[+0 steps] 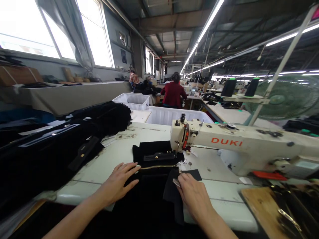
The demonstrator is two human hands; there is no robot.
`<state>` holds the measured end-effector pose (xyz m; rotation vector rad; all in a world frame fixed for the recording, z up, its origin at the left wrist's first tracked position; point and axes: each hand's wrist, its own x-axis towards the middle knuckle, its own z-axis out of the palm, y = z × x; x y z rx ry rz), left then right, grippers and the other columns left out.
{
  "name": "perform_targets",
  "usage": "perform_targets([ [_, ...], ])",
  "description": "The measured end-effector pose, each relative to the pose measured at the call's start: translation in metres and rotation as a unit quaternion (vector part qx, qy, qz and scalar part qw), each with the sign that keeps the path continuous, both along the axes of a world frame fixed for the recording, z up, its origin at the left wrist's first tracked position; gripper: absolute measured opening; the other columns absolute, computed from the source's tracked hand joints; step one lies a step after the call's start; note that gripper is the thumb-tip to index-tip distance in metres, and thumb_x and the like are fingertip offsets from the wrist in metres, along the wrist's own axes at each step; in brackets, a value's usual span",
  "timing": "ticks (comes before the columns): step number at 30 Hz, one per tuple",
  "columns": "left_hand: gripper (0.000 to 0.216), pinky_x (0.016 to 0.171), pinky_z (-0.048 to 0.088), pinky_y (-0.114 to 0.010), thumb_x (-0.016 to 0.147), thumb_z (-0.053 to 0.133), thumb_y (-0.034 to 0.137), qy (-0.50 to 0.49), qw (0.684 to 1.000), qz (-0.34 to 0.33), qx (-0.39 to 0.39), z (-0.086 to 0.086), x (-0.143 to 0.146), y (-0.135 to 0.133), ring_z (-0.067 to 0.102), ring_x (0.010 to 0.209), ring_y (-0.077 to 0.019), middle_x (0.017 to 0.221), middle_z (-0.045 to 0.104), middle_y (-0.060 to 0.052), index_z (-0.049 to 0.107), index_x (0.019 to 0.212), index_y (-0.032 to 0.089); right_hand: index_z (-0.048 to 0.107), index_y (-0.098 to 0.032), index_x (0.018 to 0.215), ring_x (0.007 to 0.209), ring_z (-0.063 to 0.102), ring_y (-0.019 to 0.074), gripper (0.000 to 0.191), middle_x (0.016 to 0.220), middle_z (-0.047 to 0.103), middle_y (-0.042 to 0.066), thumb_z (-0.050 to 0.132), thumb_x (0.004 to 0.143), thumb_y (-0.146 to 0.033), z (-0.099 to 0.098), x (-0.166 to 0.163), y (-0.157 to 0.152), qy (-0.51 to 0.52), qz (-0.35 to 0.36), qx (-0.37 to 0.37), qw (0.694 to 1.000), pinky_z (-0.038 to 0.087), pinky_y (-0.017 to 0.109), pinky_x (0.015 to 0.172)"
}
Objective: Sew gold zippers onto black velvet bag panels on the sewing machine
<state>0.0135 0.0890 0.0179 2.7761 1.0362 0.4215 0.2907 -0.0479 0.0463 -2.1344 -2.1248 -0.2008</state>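
My left hand lies with fingers stretched out and thumb apart at the left edge of black fabric. Its fingertips touch the cloth near one end of a gold-toned zipper. My right hand is closed, with a small silver metal tool showing between its fingers; the rest of it is hidden. Under that hand is a dark grey fabric piece. Just beyond the zipper, a black strip with a metal stud lies on the cloth, beside the needle area of the sewing machine.
Piled black fabric pieces cover the table's left side. White plastic bins stand behind the table. At the lower right, a wooden board holds dark pieces with metal zippers. Thread cones stand at right; a person in red sits ahead.
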Motion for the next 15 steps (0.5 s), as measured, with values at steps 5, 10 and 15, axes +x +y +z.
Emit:
perform_targets([
  [5, 0.027, 0.101, 0.044, -0.036, 0.096, 0.054, 0.043, 0.024, 0.993, -0.117, -0.023, 0.027, 0.031, -0.032, 0.061, 0.108, -0.0214, 0.112, 0.068, -0.002, 0.065, 0.119, 0.033, 0.06, -0.02, 0.121, 0.117, 0.058, 0.0257, 0.031, 0.132, 0.059, 0.009, 0.055, 0.091, -0.012, -0.003, 0.006, -0.017, 0.022, -0.005, 0.016, 1.0, 0.059, 0.033, 0.074],
  [10, 0.054, 0.115, 0.029, -0.047, 0.101, 0.046, 0.038, 0.084, 0.973, -0.213, 0.043, 0.016, 0.081, -0.016, 0.031, 0.143, -0.0255, 0.157, 0.032, 0.0, 0.027, 0.151, 0.038, 0.055, -0.014, 0.133, 0.131, 0.047, 0.0275, 0.046, 0.139, 0.054, 0.01, 0.045, 0.09, 0.0, -0.026, 0.035, 0.009, 0.027, 0.049, -0.032, 0.998, 0.056, 0.037, 0.089],
  [15, 0.053, 0.104, 0.042, -0.05, 0.1, 0.046, 0.043, 0.097, 0.985, -0.097, 0.101, -0.013, 0.105, -0.031, 0.045, 0.133, -0.0307, 0.153, 0.041, -0.004, 0.031, 0.15, 0.036, 0.054, -0.018, 0.135, 0.137, 0.037, 0.0308, 0.048, 0.145, 0.047, 0.008, 0.04, 0.093, -0.001, -0.017, 0.077, 0.045, 0.037, 0.017, 0.005, 0.999, 0.055, 0.042, 0.089],
])
